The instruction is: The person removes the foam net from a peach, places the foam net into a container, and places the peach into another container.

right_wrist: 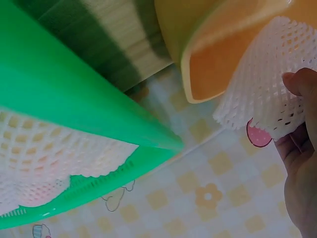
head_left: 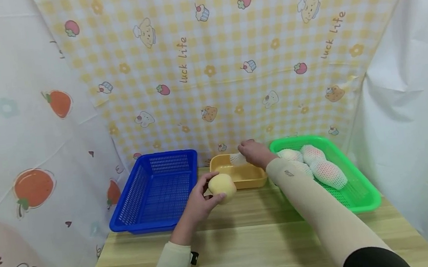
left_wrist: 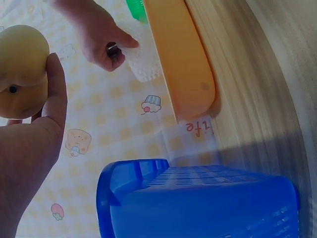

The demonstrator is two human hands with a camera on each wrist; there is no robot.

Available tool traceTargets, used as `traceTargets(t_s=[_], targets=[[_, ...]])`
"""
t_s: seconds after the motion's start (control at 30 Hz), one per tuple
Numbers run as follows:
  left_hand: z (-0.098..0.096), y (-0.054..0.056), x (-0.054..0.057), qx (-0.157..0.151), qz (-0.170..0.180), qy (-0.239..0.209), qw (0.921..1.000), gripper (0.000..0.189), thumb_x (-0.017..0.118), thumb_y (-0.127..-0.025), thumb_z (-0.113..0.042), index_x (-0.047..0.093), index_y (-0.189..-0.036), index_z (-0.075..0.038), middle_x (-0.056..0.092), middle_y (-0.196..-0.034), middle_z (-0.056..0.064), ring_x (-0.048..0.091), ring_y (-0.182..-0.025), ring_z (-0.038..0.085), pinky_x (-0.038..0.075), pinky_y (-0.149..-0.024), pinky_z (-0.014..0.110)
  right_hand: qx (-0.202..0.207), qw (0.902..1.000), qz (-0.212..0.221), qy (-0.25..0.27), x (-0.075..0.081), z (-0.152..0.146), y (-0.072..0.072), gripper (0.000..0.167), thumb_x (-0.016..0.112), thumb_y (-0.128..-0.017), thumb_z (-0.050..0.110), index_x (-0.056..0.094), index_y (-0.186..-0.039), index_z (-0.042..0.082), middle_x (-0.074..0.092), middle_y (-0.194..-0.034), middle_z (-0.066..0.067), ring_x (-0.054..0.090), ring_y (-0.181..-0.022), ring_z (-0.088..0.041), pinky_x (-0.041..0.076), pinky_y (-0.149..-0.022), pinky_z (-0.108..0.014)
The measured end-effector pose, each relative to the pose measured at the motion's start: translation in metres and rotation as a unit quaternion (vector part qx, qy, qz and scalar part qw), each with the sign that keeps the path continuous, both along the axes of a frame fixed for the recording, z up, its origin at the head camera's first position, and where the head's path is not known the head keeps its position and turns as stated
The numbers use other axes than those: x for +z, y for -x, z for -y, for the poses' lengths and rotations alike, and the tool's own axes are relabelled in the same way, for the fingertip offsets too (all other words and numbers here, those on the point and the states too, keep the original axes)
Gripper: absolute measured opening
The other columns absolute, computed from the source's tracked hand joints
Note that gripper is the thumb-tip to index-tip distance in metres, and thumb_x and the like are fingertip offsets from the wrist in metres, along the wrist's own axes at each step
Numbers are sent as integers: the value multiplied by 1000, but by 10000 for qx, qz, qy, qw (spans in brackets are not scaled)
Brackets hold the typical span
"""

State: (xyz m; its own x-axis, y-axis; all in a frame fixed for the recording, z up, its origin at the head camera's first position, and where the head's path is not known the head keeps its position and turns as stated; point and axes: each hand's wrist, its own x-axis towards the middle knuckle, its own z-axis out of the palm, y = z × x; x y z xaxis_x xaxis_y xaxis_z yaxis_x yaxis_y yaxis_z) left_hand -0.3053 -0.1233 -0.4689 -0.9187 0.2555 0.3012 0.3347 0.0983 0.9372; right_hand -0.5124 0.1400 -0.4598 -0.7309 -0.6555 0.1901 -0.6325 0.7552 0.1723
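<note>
My left hand (head_left: 198, 202) grips a pale yellow peach (head_left: 221, 185) between thumb and fingers, above the wooden table in front of the small orange bin (head_left: 248, 184). In the left wrist view, a cleft and a small dark stem pit show on the peach. My right hand (head_left: 257, 153) pinches a white foam net sleeve (right_wrist: 267, 74) over the bin. The sleeve hangs limp and looks empty, its lower end overlapping the bin in the head view. Part of the right hand lies outside the right wrist view.
On the left stands a blue basket (head_left: 118, 223) with nothing in it. A green basket (head_left: 369, 204) on the right holds several fruits in foam nets (head_left: 329, 175), partly hidden by my right sleeve. A checked cloth (head_left: 233, 91) hangs behind the bin.
</note>
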Motion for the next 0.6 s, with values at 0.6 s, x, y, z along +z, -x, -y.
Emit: traceTargets(t_s=[0.6], targets=[[5,-2,1,31,2,-22,10000,64,81,-99,-15,55,-158,-9,59,-149,17,61,-127,30,62,-92,34,-570,9978,-63,-323,-16,17,4,17,74,-101,-2,69,-116,0,67,-112,-17,69,-94,-32,63,-75,-42]])
